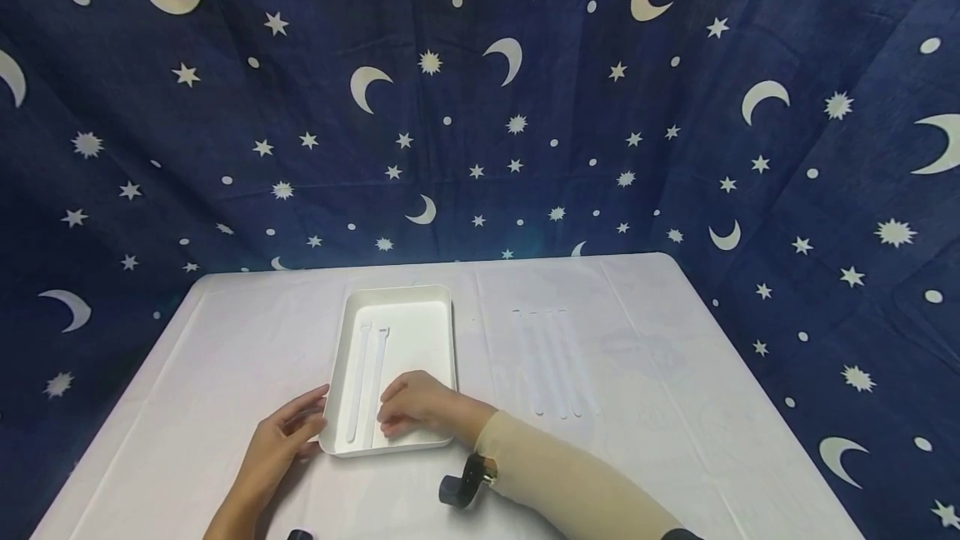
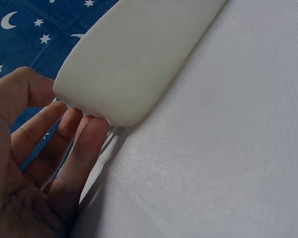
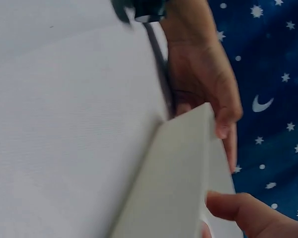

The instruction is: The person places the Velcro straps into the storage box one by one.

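Note:
A shallow white tray (image 1: 396, 297) lies on the table in the head view. My left hand (image 1: 279, 437) grips its near left corner; in the left wrist view the thumb lies on one side of the corner and the fingers (image 2: 84, 153) on the other. Inside the tray are two long white strips with wider slotted heads, a left strip (image 1: 359, 382) and a right strip (image 1: 378, 373), side by side. My right hand (image 1: 420, 402) is over the tray's near part, fingers bent, just right of the right strip's lower end. Whether its fingertips hold anything is hidden.
To the tray's right, several similar pale strips (image 1: 551, 365) lie side by side on the white tablecloth (image 1: 645, 407), hard to make out against it. A dark blue curtain (image 1: 480, 107) with moons and stars hangs behind the table. A dark device (image 1: 463, 486) sits at my right wrist.

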Tool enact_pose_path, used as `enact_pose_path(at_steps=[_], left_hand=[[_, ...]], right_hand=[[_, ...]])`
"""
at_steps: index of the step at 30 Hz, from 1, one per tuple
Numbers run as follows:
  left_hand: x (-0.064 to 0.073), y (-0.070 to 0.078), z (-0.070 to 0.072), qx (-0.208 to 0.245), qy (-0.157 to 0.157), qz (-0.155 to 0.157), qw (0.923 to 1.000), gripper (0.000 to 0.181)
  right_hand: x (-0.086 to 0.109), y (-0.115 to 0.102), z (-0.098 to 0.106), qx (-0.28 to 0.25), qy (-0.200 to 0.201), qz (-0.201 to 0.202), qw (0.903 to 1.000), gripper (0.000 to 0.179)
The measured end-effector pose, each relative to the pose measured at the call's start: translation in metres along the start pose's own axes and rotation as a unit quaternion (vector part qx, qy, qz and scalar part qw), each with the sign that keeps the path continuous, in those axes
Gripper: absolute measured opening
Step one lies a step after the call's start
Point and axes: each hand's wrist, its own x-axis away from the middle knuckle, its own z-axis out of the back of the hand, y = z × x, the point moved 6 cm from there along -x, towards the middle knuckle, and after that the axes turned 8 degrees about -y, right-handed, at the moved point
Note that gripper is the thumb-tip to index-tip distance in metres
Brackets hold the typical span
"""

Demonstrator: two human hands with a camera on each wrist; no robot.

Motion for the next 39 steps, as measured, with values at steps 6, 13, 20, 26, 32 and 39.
enact_pose_path(at_steps=[6, 13, 20, 26, 32, 39], left_hand=[[-0.002, -0.001, 0.0, 0.0, 0.0, 0.006, 1.0, 0.058], [-0.003, 0.0, -0.001, -0.008, -0.004, 0.011, 0.9999, 0.057], [0.0, 0.0, -0.001, -0.012, -0.006, 0.012, 0.9998, 0.057], [0.001, 0.001, 0.001, -0.012, -0.002, 0.007, 0.9999, 0.057], [0.001, 0.002, 0.001, -0.007, 0.002, -0.001, 1.0, 0.055], [0.0, 0.003, 0.0, -0.002, 0.001, -0.004, 1.0, 0.055]], right_hand=[[0.014, -0.014, 0.018, 0.088, 0.013, -0.002, 0.9961, 0.025], [0.045, -0.034, 0.077, 0.113, 0.078, 0.02, 0.9903, 0.029], [0.088, -0.041, 0.146, 0.096, 0.125, 0.036, 0.9868, 0.036], [0.118, -0.038, 0.192, 0.088, 0.14, 0.051, 0.9848, 0.043], [0.141, -0.022, 0.224, 0.091, 0.182, 0.026, 0.9787, 0.048], [0.158, 0.013, 0.244, 0.139, 0.255, 0.002, 0.9568, 0.045]])
